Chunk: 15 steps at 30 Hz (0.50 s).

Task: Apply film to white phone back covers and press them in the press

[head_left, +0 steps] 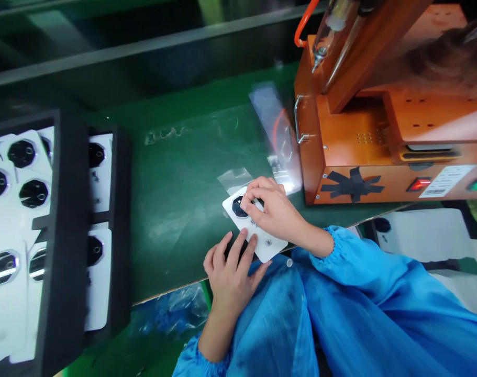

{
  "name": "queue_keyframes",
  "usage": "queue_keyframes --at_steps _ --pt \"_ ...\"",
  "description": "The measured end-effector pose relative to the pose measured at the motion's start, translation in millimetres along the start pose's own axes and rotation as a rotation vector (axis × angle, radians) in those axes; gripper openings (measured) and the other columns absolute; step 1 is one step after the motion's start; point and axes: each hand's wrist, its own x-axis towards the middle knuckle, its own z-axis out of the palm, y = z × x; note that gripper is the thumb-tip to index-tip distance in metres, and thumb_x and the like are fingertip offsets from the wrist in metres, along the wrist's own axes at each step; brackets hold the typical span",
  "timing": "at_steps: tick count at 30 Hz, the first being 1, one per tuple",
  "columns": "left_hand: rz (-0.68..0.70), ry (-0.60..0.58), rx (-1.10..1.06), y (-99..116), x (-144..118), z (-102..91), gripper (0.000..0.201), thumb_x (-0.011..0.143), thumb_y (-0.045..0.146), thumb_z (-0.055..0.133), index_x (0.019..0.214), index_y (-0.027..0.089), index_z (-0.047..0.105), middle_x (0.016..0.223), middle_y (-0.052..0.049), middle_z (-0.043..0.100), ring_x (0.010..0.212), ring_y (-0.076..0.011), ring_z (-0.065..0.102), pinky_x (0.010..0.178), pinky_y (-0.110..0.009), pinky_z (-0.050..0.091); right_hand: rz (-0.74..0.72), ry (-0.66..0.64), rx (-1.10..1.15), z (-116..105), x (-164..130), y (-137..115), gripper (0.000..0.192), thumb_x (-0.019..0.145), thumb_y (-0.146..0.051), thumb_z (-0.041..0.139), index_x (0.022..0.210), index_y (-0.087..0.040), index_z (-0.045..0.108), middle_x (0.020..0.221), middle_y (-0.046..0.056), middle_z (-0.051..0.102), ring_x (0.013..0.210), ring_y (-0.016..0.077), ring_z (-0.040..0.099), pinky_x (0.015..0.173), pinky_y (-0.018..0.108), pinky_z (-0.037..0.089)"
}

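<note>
A white phone back cover (pixel 275 250) with a black octagonal camera window lies tilted at the front edge of the green bench. Over that window is my right hand (pixel 275 207), thumb and forefinger pinched together at its right side; whether something thin is between them cannot be made out. My left hand (pixel 230 272) has its fingers stretched out, some tips resting on the cover's lower left edge and the thumb near its bottom corner. Just behind the cover lies a small piece of clear film (pixel 235 179).
An orange machine (pixel 311 136) with a metal handle and lit switches stands at the right. Beside it lies a clear plastic strip (pixel 275 120). Black foam trays (pixel 67 235) holding several white covers stand at the left. More white covers (pixel 422 233) lie at the lower right.
</note>
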Motion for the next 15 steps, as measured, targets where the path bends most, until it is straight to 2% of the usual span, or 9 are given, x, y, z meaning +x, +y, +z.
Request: queue_keyframes --at_steps 3,15 --pt "0.002 0.012 0.005 -2 -1 0.9 0.058 0.081 0.056 0.077 0.129 0.025 0.068 0.134 -0.007 0.069 0.123 -0.0337 0.059 0.101 -0.048 0.037 -0.010 -0.006 -0.062 3 -1 1 0.013 0.089 -0.016 0.061 0.080 -0.020 0.069 0.106 0.003 0.064 0.104 0.0205 0.053 0.088 0.037 0.031" --pt "0.011 0.045 0.009 -1 2 1.2 0.057 0.079 0.057 0.078 0.126 0.025 0.070 0.129 -0.007 0.072 0.119 -0.0330 0.061 0.099 -0.047 0.037 -0.052 0.141 -0.210 10 2 12 0.014 0.093 -0.021 0.059 0.082 -0.020 0.067 0.104 0.004 0.064 0.099 0.0211 0.052 0.084 0.038 0.029"
